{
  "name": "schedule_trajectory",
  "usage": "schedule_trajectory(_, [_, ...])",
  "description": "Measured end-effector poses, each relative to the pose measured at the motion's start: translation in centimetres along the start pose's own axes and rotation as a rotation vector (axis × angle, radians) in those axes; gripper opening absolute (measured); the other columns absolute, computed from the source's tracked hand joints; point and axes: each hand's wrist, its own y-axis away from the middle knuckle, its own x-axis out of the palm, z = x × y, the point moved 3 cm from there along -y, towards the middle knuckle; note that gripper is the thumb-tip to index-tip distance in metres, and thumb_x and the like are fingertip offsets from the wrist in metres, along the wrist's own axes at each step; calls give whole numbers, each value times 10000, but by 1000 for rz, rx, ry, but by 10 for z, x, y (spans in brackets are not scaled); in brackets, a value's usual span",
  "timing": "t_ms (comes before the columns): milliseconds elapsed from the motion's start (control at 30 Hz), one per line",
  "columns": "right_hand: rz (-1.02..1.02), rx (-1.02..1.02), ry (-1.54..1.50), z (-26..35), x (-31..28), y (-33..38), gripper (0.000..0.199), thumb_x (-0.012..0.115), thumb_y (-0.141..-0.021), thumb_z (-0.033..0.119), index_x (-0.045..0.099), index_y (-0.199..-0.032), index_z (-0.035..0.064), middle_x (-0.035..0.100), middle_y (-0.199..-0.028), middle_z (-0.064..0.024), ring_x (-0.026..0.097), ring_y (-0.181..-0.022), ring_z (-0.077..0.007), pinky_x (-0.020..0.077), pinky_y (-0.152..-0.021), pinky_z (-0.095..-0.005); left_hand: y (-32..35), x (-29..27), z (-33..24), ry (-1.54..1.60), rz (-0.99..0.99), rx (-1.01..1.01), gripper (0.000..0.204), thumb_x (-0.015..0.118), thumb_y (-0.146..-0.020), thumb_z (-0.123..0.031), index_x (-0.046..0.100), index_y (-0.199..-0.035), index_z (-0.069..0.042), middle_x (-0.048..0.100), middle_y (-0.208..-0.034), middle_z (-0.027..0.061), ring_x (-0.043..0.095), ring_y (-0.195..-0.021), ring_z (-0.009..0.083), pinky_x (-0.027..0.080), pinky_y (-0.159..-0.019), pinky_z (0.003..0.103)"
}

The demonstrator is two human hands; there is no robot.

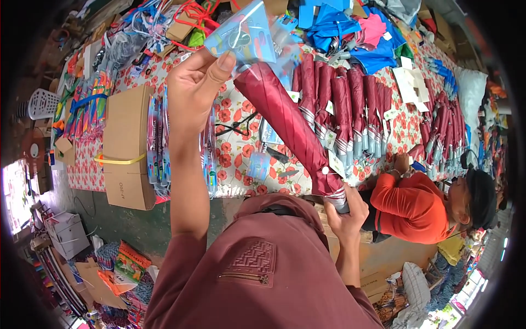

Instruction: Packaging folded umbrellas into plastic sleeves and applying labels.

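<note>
A folded maroon umbrella point(290, 123) slants across the middle in front of me. My right hand point(349, 213) is wrapped round its grey handle end, low and right of centre. Up and to the left, my left hand point(200, 82) pinches a clear plastic sleeve point(244, 38) with a blue printed panel between thumb and fingers. The umbrella's far end meets the sleeve's loose plastic; how far it sits inside I cannot tell. A small white tag hangs by the umbrella's strap. More folded maroon umbrellas point(342, 104) lie in a row just beyond, on the right.
A poppy-patterned cloth covers the table point(235, 164). Left stand a cardboard box point(127, 148) and packed sleeves point(159, 140). Multicoloured umbrellas point(90, 112) lie farther left; blue ones point(334, 27) are heaped at the back. A person in an orange top point(411, 205) works close on my right.
</note>
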Motion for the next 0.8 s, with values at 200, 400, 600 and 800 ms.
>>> schedule_trajectory(200, [-15,-22,-23,0,9,3,436,750,-647,-13,691,-1076,-61,662,-793,-124,541,-599,-230,469,-574,-299,13,-15,-9,-338,29,-23,157,714,-954,-117,661,-1004,22,661,-838,17,522,-679,56,433,-657,171])
schedule_trajectory(400, [-5,6,-120,-4,21,15,424,746,-680,-13,687,-1097,-60,694,-870,-137,566,-636,-217,482,-612,-300,9,-1,-5,-149,131,27,142,756,-897,-40,652,-969,24,682,-872,38,602,-745,85,497,-735,185])
schedule_trajectory(600, [26,124,-237,14,32,15,348,731,-743,-16,681,-1084,-59,698,-857,-106,574,-648,-182,477,-624,-283,-4,-22,22,110,212,-92,324,722,-871,59,596,-1166,8,649,-968,79,588,-845,99,462,-777,184])
schedule_trajectory(800, [231,378,-496,21,33,14,257,729,-800,-13,688,-1048,-64,689,-790,-81,564,-606,-160,462,-577,-258,-6,-35,55,535,285,-133,444,729,-845,84,583,-1261,34,708,-1063,118,683,-845,160,548,-817,243])
